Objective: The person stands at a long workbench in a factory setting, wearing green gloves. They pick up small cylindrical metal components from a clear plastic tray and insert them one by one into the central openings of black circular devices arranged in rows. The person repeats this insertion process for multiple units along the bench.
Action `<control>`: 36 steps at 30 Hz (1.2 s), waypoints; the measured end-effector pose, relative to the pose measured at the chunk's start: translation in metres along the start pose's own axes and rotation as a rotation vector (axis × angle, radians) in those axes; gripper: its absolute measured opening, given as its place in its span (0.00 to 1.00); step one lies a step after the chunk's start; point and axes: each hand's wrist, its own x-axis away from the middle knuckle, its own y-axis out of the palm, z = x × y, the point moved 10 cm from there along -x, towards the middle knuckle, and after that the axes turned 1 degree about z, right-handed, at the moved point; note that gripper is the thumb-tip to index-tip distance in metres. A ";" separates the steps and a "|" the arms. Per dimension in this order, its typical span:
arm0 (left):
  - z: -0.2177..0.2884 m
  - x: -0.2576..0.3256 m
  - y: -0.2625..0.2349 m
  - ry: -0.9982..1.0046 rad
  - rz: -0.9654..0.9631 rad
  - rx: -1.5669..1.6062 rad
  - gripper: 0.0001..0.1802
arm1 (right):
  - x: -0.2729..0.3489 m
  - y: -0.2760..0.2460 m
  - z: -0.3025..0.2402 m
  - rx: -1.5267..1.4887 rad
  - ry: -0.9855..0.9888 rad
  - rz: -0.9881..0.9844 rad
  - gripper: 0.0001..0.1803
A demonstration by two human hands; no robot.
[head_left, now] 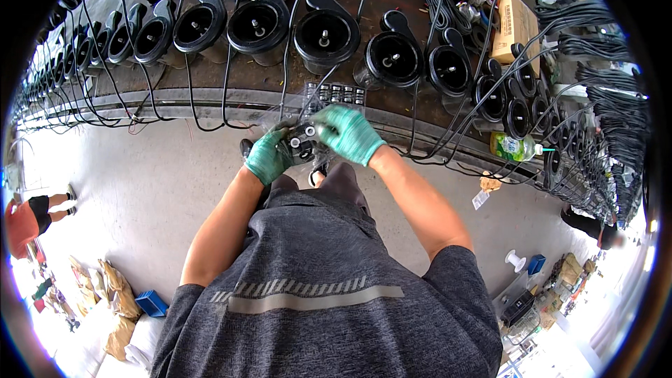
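Both my hands wear green knit gloves and meet just in front of the bench edge. My left hand [269,157] is closed on the side of a clear plastic bag holding small black parts with white rings [302,141]. Curled over the other side of that bag is my right hand [348,133], its fingertips drawn together; what lies between them is hidden. Beyond my hands, a block of small dark parts in rows [336,93] lies on the bench edge. Nearest on the bench is a round black motor-like housing with a central metal shaft [324,36].
More such black housings [257,26] line the bench, with black cables hanging over its front edge. Coiled cables [595,45] and a cardboard box [514,28] are at the right. A green-labelled bottle [514,147] lies near the edge. Another person [28,224] is far left.
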 end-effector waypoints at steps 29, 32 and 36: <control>0.003 0.023 -0.033 0.025 -0.051 0.047 0.25 | -0.054 0.027 0.074 0.745 0.189 -0.405 0.18; 0.005 0.024 -0.030 0.038 -0.048 0.013 0.24 | -0.053 0.026 0.066 0.786 0.215 -0.390 0.22; 0.004 0.024 -0.030 0.034 -0.034 0.020 0.24 | -0.052 0.021 0.051 0.752 0.184 -0.356 0.22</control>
